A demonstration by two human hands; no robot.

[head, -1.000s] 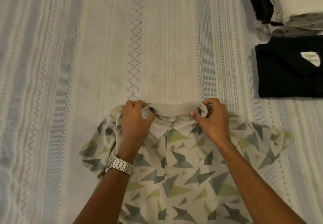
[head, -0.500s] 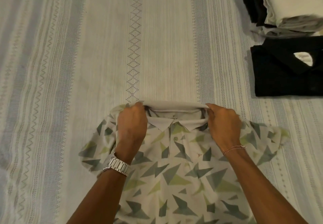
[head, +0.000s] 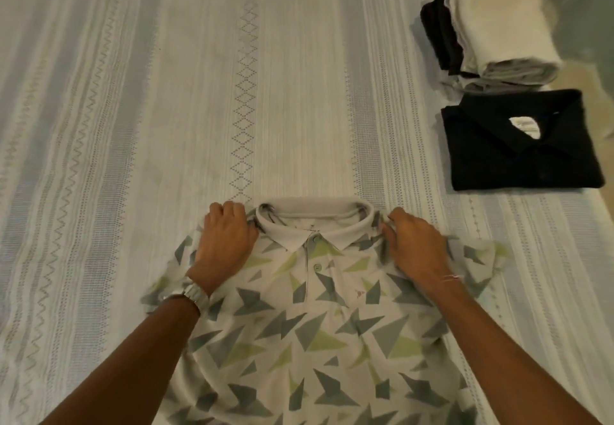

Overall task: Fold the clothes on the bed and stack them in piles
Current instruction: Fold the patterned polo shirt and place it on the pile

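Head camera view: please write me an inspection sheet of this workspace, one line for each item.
Surface: striped bedspread, lying flat.
Job's things: patterned polo shirt spread front up, collar away from the person; folded black polo shirt at the right; pile of folded clothes behind it.
Clutter: nothing seen.
Grippers: left hand and right hand grip the shirt's shoulders beside the collar.
Cables: nothing seen.
Surroundings: floor past the bed's right edge, blurred.
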